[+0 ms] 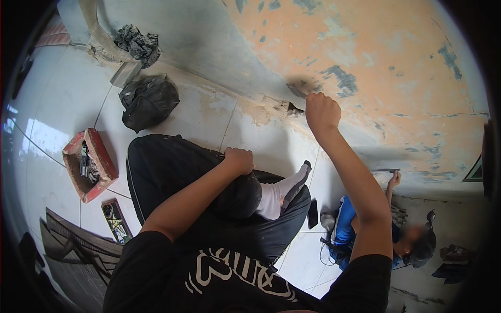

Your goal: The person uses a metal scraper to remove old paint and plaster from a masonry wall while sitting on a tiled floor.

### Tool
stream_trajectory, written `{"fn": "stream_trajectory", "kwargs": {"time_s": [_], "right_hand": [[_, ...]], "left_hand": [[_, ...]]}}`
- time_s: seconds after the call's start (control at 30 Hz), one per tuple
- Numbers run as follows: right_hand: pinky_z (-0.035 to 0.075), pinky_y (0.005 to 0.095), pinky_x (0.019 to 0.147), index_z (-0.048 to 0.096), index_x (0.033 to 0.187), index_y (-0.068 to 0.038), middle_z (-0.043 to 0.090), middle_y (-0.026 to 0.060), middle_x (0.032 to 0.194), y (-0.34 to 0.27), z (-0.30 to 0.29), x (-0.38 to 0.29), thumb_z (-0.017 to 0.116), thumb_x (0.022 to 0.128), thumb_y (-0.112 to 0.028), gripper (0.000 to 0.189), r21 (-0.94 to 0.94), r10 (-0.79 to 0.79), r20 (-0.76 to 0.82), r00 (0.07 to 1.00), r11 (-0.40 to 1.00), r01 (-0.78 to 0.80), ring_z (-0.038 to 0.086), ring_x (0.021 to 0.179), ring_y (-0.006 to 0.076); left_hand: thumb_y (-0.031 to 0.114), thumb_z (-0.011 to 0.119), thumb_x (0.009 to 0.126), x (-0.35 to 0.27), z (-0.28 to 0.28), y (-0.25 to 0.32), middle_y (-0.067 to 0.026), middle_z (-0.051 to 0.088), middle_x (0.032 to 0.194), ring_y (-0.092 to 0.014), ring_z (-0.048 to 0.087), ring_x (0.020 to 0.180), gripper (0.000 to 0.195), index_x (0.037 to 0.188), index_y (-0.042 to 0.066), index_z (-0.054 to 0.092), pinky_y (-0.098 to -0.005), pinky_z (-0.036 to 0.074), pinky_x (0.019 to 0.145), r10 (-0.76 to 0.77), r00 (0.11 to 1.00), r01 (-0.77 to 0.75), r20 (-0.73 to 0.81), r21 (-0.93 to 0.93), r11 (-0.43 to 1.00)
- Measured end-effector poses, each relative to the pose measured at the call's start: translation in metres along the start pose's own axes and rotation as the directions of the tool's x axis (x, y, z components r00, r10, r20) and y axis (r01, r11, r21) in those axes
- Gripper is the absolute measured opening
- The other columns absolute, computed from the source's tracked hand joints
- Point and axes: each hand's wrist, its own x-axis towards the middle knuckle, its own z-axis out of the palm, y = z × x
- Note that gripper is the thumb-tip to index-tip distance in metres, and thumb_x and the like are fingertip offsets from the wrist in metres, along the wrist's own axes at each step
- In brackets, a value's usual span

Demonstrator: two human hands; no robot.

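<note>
My right hand (323,114) is closed around a scraper or putty knife, its handle hidden inside the fist. The metal blade (296,90) reaches toward the lower part of a wall (258,74) with peeling orange paint; I cannot tell whether it touches. Just below the blade, a dark hole (295,108) breaks the crumbled wall base. My left hand (239,160) rests with curled fingers on my bent leg in black trousers (172,172). Something thin shows by its fingers, but whether the hand holds it is unclear.
A black plastic bag (149,102) and crumpled dark paper or plastic (137,45) lie near the wall. A red hollow block (90,164) contains cigarette butts and a lighter. Phones (116,221) (312,214) and flattened cardboard (74,254) lie on the tiles. Another person (346,223) works at right.
</note>
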Motion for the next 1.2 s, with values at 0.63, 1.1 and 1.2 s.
{"fn": "stream_trajectory", "kwargs": {"time_s": [0.63, 1.1, 1.2], "right_hand": [[0.059, 0.0367, 0.060, 0.074, 0.079, -0.009, 0.073, 0.0105, 0.082, -0.003, 0.012, 0.004, 0.061, 0.084, -0.009, 0.014, 0.061, -0.009, -0.088, 0.996, 0.998, 0.014, 0.074, 0.076, 0.0257], [0.041, 0.0310, 0.057, 0.053, 0.084, -0.001, 0.051, 0.0017, 0.067, -0.137, 0.121, -0.138, 0.051, 0.099, -0.014, 0.020, 0.831, 0.294, 0.204, 0.934, -0.557, -0.006, 0.052, 0.065, 0.0119], [0.042, 0.0262, 0.059, 0.055, 0.088, -0.002, 0.050, 0.0002, 0.077, -0.141, 0.101, -0.169, 0.053, 0.098, -0.008, 0.012, 0.682, 0.313, 0.404, 0.860, -0.729, -0.055, 0.054, 0.070, 0.0092]], "left_hand": [[0.046, 0.055, 0.096, 0.002, -0.003, 0.004, -0.0141, 0.063, 0.130, -0.030, 0.062, 0.118, 0.053, 0.131, 0.006, 0.056, -0.0506, 0.043, 0.099, 0.001, 1.000, -0.001, 0.012, 0.033, 0.999], [0.028, 0.066, 0.089, 0.002, 0.003, 0.009, -0.0250, 0.065, 0.116, -0.031, 0.064, 0.109, 0.054, 0.127, -0.007, 0.050, -0.0377, 0.049, 0.094, 0.363, 0.829, -0.550, -0.426, -0.500, 0.669], [0.027, 0.065, 0.090, -0.014, -0.005, 0.024, -0.0199, 0.069, 0.105, -0.026, 0.068, 0.093, 0.049, 0.123, -0.006, 0.053, -0.0359, 0.053, 0.082, 0.215, 0.945, -0.324, -0.244, -0.645, 0.692]]}}
